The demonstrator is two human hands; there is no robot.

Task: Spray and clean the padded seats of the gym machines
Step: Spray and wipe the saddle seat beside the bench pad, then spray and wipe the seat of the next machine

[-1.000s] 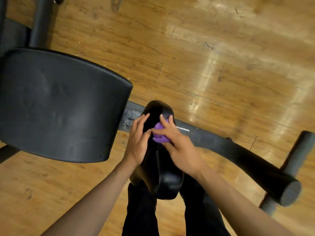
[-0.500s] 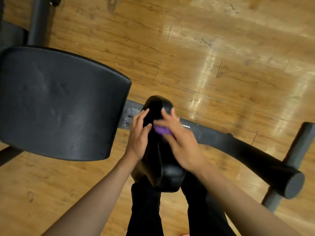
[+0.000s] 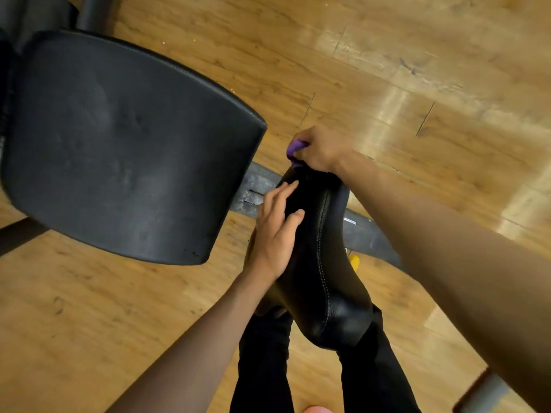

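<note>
A narrow black padded seat (image 3: 325, 272) with a stitched seam runs from the centre toward me, above my legs. My left hand (image 3: 275, 234) rests flat on its left side with the fingers straight. At the seat's far tip my right hand (image 3: 319, 149) grips a small purple cloth (image 3: 293, 147), fingers curled over the end of the pad. Most of the cloth is hidden inside the fist. A large black padded backrest (image 3: 128, 144) fills the left half of the view.
A grey metal frame bar (image 3: 366, 234) passes under the seat, left to right. Something small and yellow (image 3: 354, 260) shows beside the seat's right edge. Dark machine parts (image 3: 89, 10) stand at the top left. Wooden flooring (image 3: 417, 70) spreads all around.
My right hand has slid with the purple cloth from the top of the seat out to its far tip and curled over it. The left hand stays on the seat's left side. The camera has come closer.
</note>
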